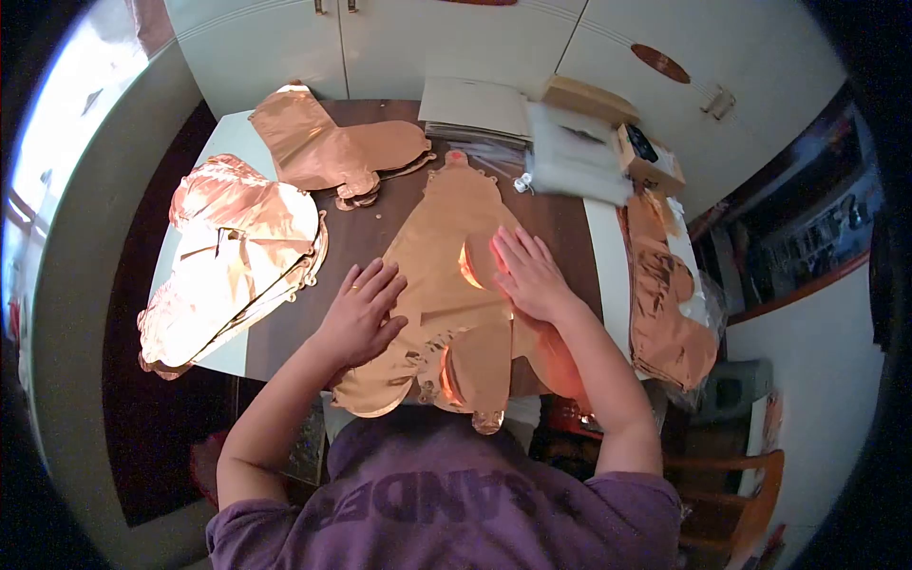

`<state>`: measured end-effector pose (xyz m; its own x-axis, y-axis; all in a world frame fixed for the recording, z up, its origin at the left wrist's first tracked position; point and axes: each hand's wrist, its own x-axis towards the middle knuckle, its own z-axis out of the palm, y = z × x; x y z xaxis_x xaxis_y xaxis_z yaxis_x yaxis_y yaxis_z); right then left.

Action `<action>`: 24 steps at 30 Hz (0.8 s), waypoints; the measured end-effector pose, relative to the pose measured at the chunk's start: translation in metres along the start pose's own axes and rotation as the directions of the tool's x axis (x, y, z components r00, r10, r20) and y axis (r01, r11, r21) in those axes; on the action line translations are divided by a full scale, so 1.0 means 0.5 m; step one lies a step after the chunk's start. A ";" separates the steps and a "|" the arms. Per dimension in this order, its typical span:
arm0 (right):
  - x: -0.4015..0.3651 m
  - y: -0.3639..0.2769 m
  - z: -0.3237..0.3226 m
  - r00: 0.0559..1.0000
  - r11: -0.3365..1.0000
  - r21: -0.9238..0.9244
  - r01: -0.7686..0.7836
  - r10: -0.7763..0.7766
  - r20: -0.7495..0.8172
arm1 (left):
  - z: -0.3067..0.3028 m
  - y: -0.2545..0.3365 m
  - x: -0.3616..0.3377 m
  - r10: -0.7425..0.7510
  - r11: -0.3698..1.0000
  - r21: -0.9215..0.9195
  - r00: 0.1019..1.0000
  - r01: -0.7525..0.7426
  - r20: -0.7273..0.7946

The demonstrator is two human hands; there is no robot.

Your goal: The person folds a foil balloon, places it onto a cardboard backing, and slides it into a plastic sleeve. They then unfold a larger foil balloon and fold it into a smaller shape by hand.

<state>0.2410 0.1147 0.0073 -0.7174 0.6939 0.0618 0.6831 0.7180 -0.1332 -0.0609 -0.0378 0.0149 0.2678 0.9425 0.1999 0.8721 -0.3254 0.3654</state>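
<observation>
A flat, uninflated rose-gold foil balloon lies in front of me, its narrow end with a small tab pointing away. The near part is folded and creased, with lobes hanging at the table's front edge. My left hand, wearing a ring, rests on the balloon's left edge with fingers stretched out. On the right side, my right hand lies flat with its fingers extended over the foil's edge. Neither hand grips anything. Part of the foil beneath the right forearm is hidden.
More flat foil balloons lie in a shiny left pile, a back-left pile and a right-hand pile. At the back are stacked cardboard sheets, clear plastic bags and a small open box. A wooden chair stands at lower right.
</observation>
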 end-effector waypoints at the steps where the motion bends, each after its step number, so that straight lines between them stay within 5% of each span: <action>1: 0.000 0.001 -0.002 1.000 1.000 -0.002 0.000 0.000 0.006 | 0.000 -0.001 0.000 0.003 1.000 0.000 1.000 -0.003 0.000; 12: -0.002 0.012 0.011 0.998 0.997 -0.062 0.056 -0.058 -0.033 | -0.037 0.019 0.031 -0.056 0.998 -0.024 0.998 0.057 0.034; 18: 0.002 0.019 0.011 0.996 0.995 -0.048 0.085 -0.085 -0.003 | 0.005 0.132 0.146 0.334 0.927 -0.148 0.938 -0.345 -0.098; 21: -0.011 0.023 -0.002 0.984 0.989 0.100 0.107 -0.091 -0.155 | 0.072 0.088 0.145 0.304 0.953 -0.019 0.947 -0.304 0.101; 24: -0.052 0.023 -0.040 0.936 0.955 0.286 -0.074 0.165 -0.309 | 0.088 0.075 0.138 0.275 0.959 -0.069 0.961 -0.273 0.015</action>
<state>0.2701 0.1058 0.0239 -0.5165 0.7851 0.3418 0.6671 0.6192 -0.4143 0.0084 0.0185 0.0027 0.5034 0.8177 0.2792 0.7351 -0.5751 0.3590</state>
